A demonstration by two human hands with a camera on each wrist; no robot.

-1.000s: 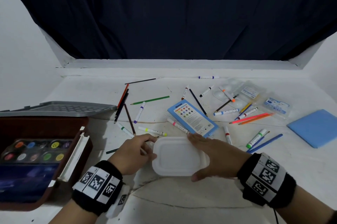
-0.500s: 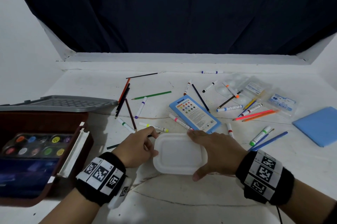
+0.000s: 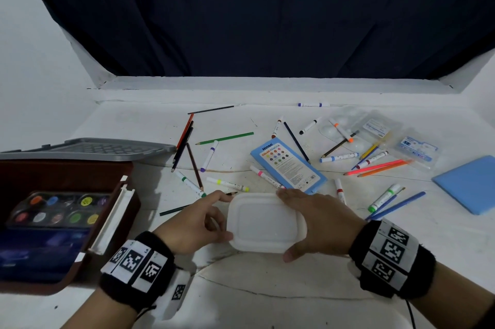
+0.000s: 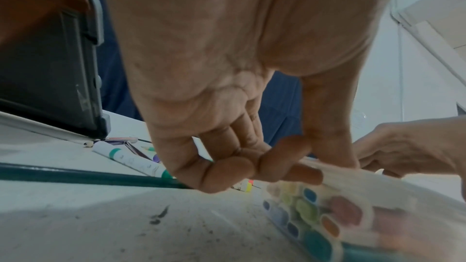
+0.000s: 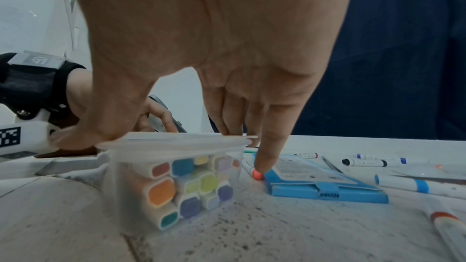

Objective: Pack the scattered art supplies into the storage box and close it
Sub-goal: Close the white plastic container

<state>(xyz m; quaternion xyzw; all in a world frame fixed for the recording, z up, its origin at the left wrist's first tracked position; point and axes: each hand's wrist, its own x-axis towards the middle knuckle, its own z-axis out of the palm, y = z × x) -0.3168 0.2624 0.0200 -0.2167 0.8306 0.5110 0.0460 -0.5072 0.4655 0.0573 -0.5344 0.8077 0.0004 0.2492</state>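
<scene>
Two hands are on the one small tub, and little has shifted over the last second: it has only slid a touch toward the near edge of the table [image 3: 294, 291], lid on, hands placed as before. At the left edge the storage box [image 3: 67, 269] stands open, its grey lid [image 3: 88, 148] tipped back, a paint palette [image 3: 57, 209] already inside. The left hand [image 3: 191, 224] holds the tub's left end, thumb and curled fingers [image 4: 227, 168] pinching under the rim. The marker tub [image 3: 265, 221], translucent with coloured marker caps showing through its wall, sits near the middle of the near edge, touching the table. The right hand [image 3: 318, 221] clasps its right end, thumb at the near corner and fingers [image 5: 264, 158] over the far rim, one fingertip down beside the blue pencil case [image 3: 290, 166]. I'd judge the lift toward the box hasn't started; loose markers and pencils [image 3: 376, 168] cover the far right of the table.
</scene>
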